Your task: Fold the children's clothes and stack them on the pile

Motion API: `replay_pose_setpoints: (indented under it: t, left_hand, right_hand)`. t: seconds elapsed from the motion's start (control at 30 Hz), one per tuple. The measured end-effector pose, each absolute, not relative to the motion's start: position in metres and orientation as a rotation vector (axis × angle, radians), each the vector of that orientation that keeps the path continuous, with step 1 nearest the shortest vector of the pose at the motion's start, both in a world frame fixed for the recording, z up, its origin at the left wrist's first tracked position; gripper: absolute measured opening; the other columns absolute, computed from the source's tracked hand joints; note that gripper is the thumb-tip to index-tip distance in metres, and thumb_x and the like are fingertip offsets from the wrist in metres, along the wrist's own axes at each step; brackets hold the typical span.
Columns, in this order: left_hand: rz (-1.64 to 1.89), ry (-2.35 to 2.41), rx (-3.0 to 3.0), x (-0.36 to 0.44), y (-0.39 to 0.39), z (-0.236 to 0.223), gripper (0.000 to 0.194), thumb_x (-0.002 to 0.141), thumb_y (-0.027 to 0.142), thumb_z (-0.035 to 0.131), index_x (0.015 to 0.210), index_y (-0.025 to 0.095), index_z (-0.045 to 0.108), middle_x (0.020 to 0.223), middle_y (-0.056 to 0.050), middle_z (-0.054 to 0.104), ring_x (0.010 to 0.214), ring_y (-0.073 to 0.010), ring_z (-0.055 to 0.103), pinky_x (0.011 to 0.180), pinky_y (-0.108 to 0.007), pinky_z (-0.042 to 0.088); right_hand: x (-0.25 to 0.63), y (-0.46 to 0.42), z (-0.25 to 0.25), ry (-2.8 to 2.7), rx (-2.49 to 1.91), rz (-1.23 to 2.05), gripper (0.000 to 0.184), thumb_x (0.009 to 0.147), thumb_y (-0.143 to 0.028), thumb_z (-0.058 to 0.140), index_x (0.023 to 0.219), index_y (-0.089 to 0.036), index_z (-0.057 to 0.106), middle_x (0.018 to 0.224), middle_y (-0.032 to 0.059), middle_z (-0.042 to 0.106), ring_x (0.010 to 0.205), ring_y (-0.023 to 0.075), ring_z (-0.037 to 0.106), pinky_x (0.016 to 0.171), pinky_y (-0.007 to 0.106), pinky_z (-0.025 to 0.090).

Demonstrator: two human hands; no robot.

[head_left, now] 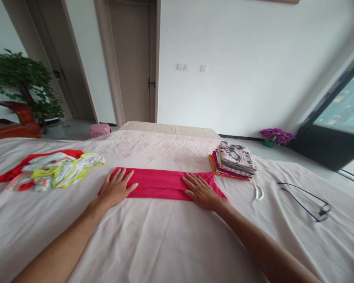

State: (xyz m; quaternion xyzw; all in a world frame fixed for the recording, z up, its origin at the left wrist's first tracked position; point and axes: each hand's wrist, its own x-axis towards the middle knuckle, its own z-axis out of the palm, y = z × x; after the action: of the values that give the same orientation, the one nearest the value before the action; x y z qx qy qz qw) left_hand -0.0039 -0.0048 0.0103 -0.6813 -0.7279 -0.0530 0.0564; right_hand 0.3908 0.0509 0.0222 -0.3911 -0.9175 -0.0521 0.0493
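Observation:
A bright pink garment (159, 184) lies folded into a long flat strip on the sheet-covered surface in front of me. My left hand (118, 188) rests palm down on its left end, fingers spread. On the right part of the strip my right hand (202, 192) also lies flat with its fingers apart. The strip's right end looks slightly crumpled beside that hand. What kind of garment it is, I cannot tell. Just beyond my right hand stands a stack of folded clothes (234, 159), with a printed pale piece on top.
Loose red, white and yellow-edged clothes (59, 169) lie at the left. Black-framed glasses (315, 204) and a white cord (257, 194) are on the pale sheet (165, 243) at the right. A pink stool (100, 129) and purple flowers (275, 135) stand beyond.

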Motion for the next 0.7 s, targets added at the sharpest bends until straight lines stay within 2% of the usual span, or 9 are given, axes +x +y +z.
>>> replay_pose_setpoints:
  t: [0.17,0.3,0.47,0.7]
  left_hand:
    - [-0.19,-2.274,-2.024,-0.008,-0.002,0.007,0.073,0.09,0.064,0.033,0.152,0.026,0.034,0.16,-0.012,0.029,0.149,-0.0299,0.018,0.114,-0.054,0.018]
    - [-0.222,-2.36,-1.957,-0.009,0.0,0.005,0.073,0.089,0.063,0.031,0.152,0.025,0.034,0.161,-0.01,0.028,0.149,-0.0314,0.017,0.112,-0.057,0.021]
    - [-0.246,-2.365,-1.926,-0.012,0.001,0.002,0.075,0.089,0.062,0.029,0.152,0.022,0.033,0.16,-0.013,0.028,0.147,-0.0351,0.02,0.11,-0.058,0.024]
    - [-0.248,-2.335,-1.935,-0.015,0.002,0.0,0.075,0.088,0.062,0.029,0.151,0.022,0.035,0.158,-0.013,0.033,0.145,-0.0353,0.024,0.109,-0.058,0.026]
  right_hand:
    - [0.411,0.053,0.013,-2.72,-1.301,-0.289,0.06,0.102,-0.052,0.029,0.156,-0.025,0.024,0.159,0.0079,0.027,0.148,0.0254,0.022,0.118,0.047,0.024]
    - [0.422,0.052,0.012,-2.644,-1.451,-0.369,0.058,0.103,-0.047,0.029,0.154,-0.021,0.03,0.158,0.0085,0.029,0.148,0.0262,0.021,0.12,0.047,0.02]
    - [0.423,0.05,0.019,-2.473,-1.8,-0.208,0.065,0.1,-0.056,0.028,0.154,-0.02,0.03,0.16,0.0093,0.026,0.148,0.0274,0.02,0.119,0.046,0.019]
    - [0.424,0.047,0.025,-2.371,-1.937,-0.067,0.066,0.1,-0.057,0.029,0.154,-0.019,0.028,0.16,0.0124,0.025,0.149,0.0266,0.017,0.118,0.048,0.017]
